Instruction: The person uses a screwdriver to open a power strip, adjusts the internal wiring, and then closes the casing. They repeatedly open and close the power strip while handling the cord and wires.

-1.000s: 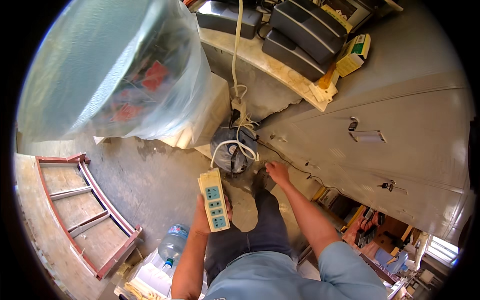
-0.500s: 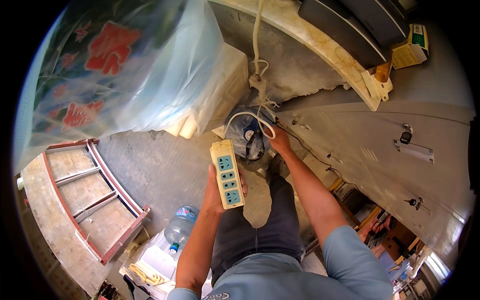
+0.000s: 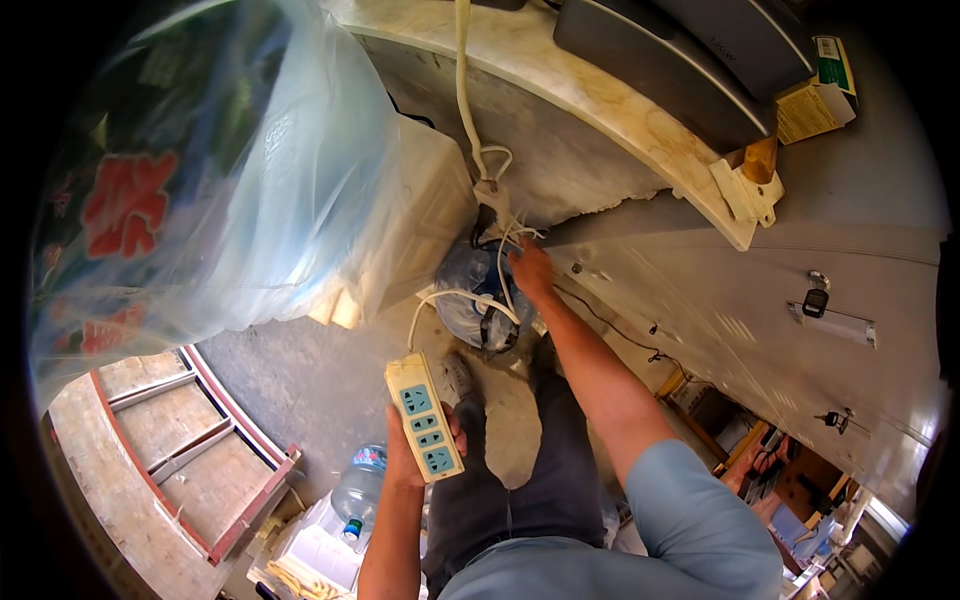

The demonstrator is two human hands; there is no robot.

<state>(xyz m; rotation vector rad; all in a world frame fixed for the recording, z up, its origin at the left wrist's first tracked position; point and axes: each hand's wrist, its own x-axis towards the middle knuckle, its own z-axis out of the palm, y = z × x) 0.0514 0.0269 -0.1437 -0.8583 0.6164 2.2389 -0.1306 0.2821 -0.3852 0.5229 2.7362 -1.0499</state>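
Note:
My left hand (image 3: pixel 402 452) is wrapped round a cream power strip (image 3: pixel 425 418) with teal socket panels facing up. From its far end a white cable (image 3: pixel 452 294) loops away toward the right. My right hand (image 3: pixel 532 268) reaches farther out, its fingers closed on the looped white cable, partly hidden. Just left of that hand, on the floor, stands a large clear blue water jug (image 3: pixel 462 290). Above the jug a pale plug or socket piece (image 3: pixel 490 195) hangs on a thick white cord (image 3: pixel 463 80), with several loose cable strands beside it.
Plastic sheeting (image 3: pixel 310 170) covers a bulky item at the upper left. A stone counter edge (image 3: pixel 560 90) juts out ahead. Grey metal cabinets (image 3: pixel 740 320) with keys line the right. A red-edged frame (image 3: pixel 190 440) and another water jug (image 3: pixel 355 495) are at the lower left.
My left hand and the power strip have moved nearer and slightly left. My right hand has shifted up and left toward the hanging plug piece, and the white cable loop has stretched out.

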